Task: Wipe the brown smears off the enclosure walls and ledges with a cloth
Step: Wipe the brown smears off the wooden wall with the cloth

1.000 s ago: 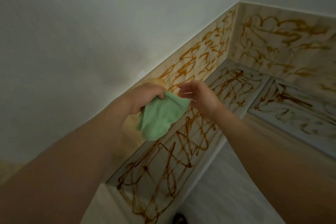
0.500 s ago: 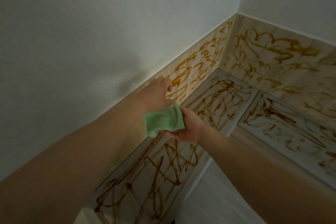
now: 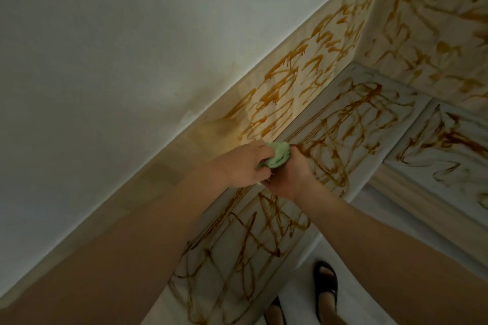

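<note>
A bunched light green cloth (image 3: 356,157) sits between both hands at mid-frame, just above the near ledge (image 3: 250,240). My left hand (image 3: 241,163) grips it from the left and my right hand (image 3: 289,175) holds it from below and right. Brown smears cover the low left wall band (image 3: 295,82), the back wall band (image 3: 433,29), the near ledge and the right ledge (image 3: 443,150). A stretch of the left wall band left of the hands (image 3: 200,140) looks pale, with only faint yellowish staining.
White plain wall (image 3: 132,47) rises above the smeared band. A pale floor (image 3: 369,224) lies below the ledges, where two feet in dark sandals (image 3: 326,287) stand at the bottom edge. The ledges meet in a corner at upper right.
The cloth passed from my left hand into my right, and both hands now hold it bunched together lower, near the ledge. The view has tilted down, showing the feet.
</note>
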Demonstrator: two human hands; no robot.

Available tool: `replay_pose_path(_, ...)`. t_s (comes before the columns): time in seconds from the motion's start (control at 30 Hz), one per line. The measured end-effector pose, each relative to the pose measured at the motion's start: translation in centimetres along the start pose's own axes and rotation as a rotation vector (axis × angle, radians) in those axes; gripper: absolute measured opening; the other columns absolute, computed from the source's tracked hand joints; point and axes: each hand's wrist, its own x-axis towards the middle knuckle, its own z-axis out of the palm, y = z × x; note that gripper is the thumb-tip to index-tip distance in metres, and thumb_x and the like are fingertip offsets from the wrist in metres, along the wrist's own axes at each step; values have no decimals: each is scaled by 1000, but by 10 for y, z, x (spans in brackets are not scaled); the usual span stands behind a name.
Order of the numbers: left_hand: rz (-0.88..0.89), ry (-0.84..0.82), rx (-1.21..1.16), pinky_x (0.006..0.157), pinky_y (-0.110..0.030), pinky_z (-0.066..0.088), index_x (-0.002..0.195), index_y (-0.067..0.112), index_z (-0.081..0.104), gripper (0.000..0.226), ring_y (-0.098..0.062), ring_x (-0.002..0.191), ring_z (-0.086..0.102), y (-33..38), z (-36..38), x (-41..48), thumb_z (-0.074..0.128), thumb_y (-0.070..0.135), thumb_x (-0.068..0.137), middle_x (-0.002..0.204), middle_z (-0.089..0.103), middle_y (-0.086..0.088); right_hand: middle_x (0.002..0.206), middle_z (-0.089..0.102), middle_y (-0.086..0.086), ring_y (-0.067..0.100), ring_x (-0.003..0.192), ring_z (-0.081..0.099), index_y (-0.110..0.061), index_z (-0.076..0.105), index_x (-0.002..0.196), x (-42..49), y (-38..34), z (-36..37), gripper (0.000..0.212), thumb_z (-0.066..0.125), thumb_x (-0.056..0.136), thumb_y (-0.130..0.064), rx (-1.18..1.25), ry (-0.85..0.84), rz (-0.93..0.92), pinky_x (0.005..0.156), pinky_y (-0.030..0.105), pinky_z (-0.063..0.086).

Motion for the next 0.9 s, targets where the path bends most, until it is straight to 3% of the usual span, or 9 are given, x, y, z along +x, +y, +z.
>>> replay_pose_path(0.1,-65,-53,36,83,-32,40,111,18,58,15,-17,99,50,0,-4,5,61,25,97,111,51,0,138,62,22,39,126,56,-7,58,139,14,0,4,78,21,103,-66,114,-111,21,94,52,50)
replay_pose_path(0.27,-120,-97,115,88,-29,46,107,25,64,16,-15,104,57,-12,-36,19,62,33,94,112,61,4,130,69,17,34,125,63,-12,68,133,47,-13,23,65,34,106,-60,163,-81,-94,112,49,46)
replay_pose_path(0.4,10,175,658,99,-43,46,95,10,71,23,-34,112,56,-51,-88,42,55,17,81,106,65,-9,111,73,11,26,102,67,-16,68,131,78,-42,46,56,36,107,-56,-50,-5,-321,89,39,56)
replay_pose_path(0.47,5,286,832,111,-51,38,94,8,72,26,-40,126,49,-67,-111,52,53,16,79,111,66,-12,122,68,11,25,111,63,-19,60,139,95,-56,65,61,37,102,-62,-146,34,-383,96,40,53)
replay_pose_path(0.6,77,306,1105,126,-52,19,99,4,72,24,-40,136,46,-89,-133,53,56,10,82,123,65,-18,158,39,3,18,141,39,-23,23,163,124,-63,108,82,42,96,-66,-261,-12,-539,113,36,34)
replay_pose_path(0.7,174,249,1127,123,-56,27,98,3,71,26,-42,133,51,-96,-130,56,50,12,86,118,67,-20,169,8,-15,0,152,11,-29,3,165,137,-9,121,89,44,96,-65,-462,-56,-702,124,29,18)
replay_pose_path(0.77,218,222,1140,120,-58,31,98,4,71,33,-42,131,54,-100,-124,62,42,15,86,115,67,-20,167,-9,-20,-11,150,-5,-25,-7,165,156,53,111,101,51,92,-65,-691,-113,-675,122,19,6)
replay_pose_path(0.83,243,189,1198,120,-58,31,100,7,70,33,-40,132,53,-103,-119,67,41,13,88,116,66,-18,171,2,4,18,157,-2,-9,8,164,168,76,98,96,54,94,-55,-1078,-132,-673,119,15,-7)
replay_pose_path(0.9,257,198,1235,121,-57,28,101,8,69,28,-39,132,52,-107,-120,75,43,10,92,115,65,-17,158,34,20,38,148,19,2,33,154,185,49,90,65,50,101,-31,-1390,-141,-589,115,20,2)
